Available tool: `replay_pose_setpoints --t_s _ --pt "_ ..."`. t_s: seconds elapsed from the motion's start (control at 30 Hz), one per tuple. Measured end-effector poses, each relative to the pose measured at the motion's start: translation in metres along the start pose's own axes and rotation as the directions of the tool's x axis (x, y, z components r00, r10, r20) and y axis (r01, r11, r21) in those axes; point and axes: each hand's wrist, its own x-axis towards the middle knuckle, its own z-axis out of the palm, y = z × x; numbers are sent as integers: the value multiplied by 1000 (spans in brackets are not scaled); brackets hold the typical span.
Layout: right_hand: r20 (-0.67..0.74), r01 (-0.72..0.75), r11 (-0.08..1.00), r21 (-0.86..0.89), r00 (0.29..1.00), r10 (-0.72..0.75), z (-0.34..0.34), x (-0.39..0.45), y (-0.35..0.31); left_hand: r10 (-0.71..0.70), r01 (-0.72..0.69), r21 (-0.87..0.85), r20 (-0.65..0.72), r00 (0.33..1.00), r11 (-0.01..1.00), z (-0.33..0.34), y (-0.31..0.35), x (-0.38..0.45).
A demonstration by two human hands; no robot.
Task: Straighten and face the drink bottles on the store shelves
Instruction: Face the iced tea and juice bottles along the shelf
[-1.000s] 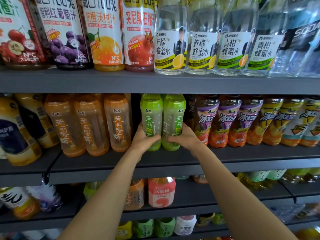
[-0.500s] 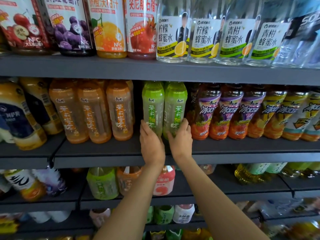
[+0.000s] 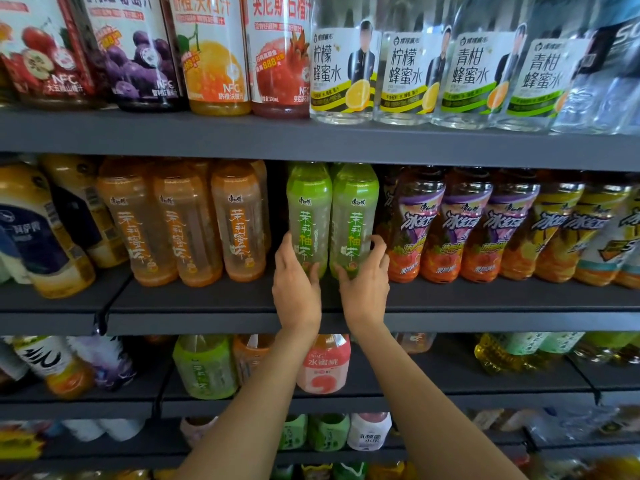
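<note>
Two green tea bottles stand upright side by side on the middle shelf (image 3: 207,301), labels facing out. My left hand (image 3: 296,289) grips the lower part of the left green bottle (image 3: 308,209), thumb on its left side and fingers curled across its front. My right hand (image 3: 367,285) grips the base of the right green bottle (image 3: 355,209), with fingers curled round its right side and the thumb at the front. The two bottles touch each other.
Three orange tea bottles (image 3: 239,223) stand just left of the green pair, and purple-labelled iced tea bottles (image 3: 415,226) crowd the right. Juice bottles (image 3: 211,57) and clear honey-water bottles (image 3: 346,64) fill the top shelf. Lower shelves hold a pink bottle (image 3: 323,363) and others.
Both hands shifted on the green bottles' bases, from lying on their fronts to curling round their sides. The view has tilted slightly, so the shelves sit at a different height in frame.
</note>
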Motion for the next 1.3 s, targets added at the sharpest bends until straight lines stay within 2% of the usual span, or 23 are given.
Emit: replay_pose_setpoints --t_s 0.17,0.4,0.7,0.77,0.83,0.9,0.93,1.0,1.07,1.13,1.2,1.3 --pt "10 7 1000 -19 1000 -7 1 -1 2 -22 22 -13 -6 1000 1000 2 1 -1" --pt "48 -88 992 -96 995 93 -2 5 -2 -72 72 -37 1 997 997 2 0 3" --pt "50 -86 989 -117 994 92 -2 6 -6 -151 151 -1 4 989 989 3 8 2" --pt "19 -102 990 -102 994 104 0 2 -7 -114 114 23 -6 993 993 -3 7 -1" --pt "-81 -91 995 -46 993 87 2 -8 -13 -9 10 11 -36 999 1000 -16 2 -7" --pt "-199 53 999 14 979 -49 5 -21 -25 138 -138 1 -101 985 990 -35 -11 -10" --pt "-213 151 988 31 967 -141 8 -26 -34 177 -177 13 -152 972 984 -46 -19 -9" --pt "-104 315 948 52 945 -309 19 -29 -58 159 -158 26 -265 951 987 -69 -37 2" --pt "94 361 931 54 926 -365 40 -26 -83 94 -103 -7 -346 933 995 -92 -51 19" --pt "210 263 964 51 941 -267 62 -23 -100 46 -59 -31 -316 948 998 -110 -61 33" --pt "254 108 994 35 960 -113 81 -20 -104 13 -13 3 -229 973 1000 -120 -67 43" --pt "272 -42 999 2 961 40 102 -24 -100 -24 36 100 -112 993 994 -131 -78 53"
